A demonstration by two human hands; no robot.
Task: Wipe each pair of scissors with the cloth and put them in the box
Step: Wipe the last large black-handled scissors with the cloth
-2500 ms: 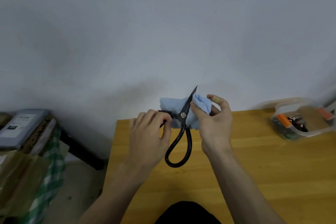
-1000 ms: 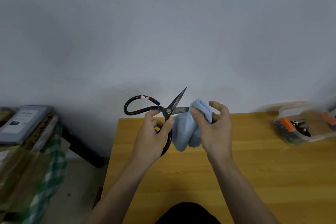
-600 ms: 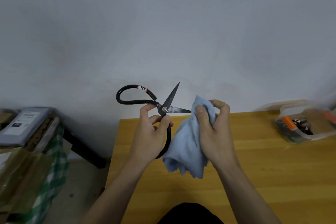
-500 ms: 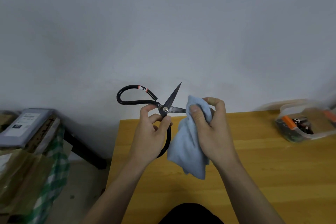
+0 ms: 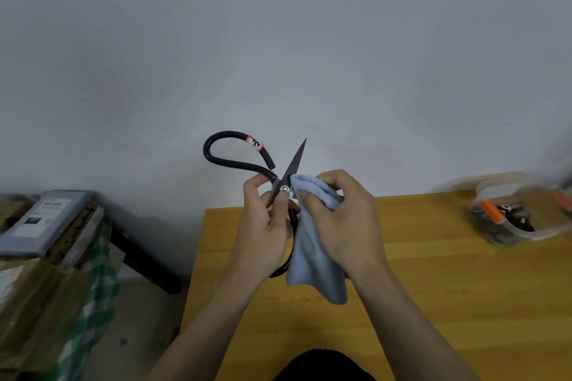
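Since half a second ago, the right hand [image 5: 346, 223] has carried the light blue cloth [image 5: 312, 257] leftward along the lower blade, from the outer part to the base beside the silver pivot rivet; that blade is now hidden under the fabric. This suggests a wiping stroke in progress on the inner blade faces, so boxing this pair appears some way off.

Largest first: the yellow wooden table [image 5: 448, 281] lies below both hands, its left edge under the left forearm. The large black iron scissors [image 5: 291, 170] are held in the air above the far left corner of the table, blades spread, one blade pointing up, one looped handle up and to the left with a red-and-white label, the other handle hanging behind the cloth. The left hand [image 5: 263, 226] pinches the scissors at the pivot, thumb on the rivet, fingers curled behind. The right hand's fingers and thumb are curled round a fold of the cloth, pressing it to the blade; the rest of the cloth hangs down.

The clear plastic box [image 5: 520, 213] stands near the far right corner of the table, well apart from the hands. It holds several small tools with black and orange parts, probably scissors; their number cannot be told.
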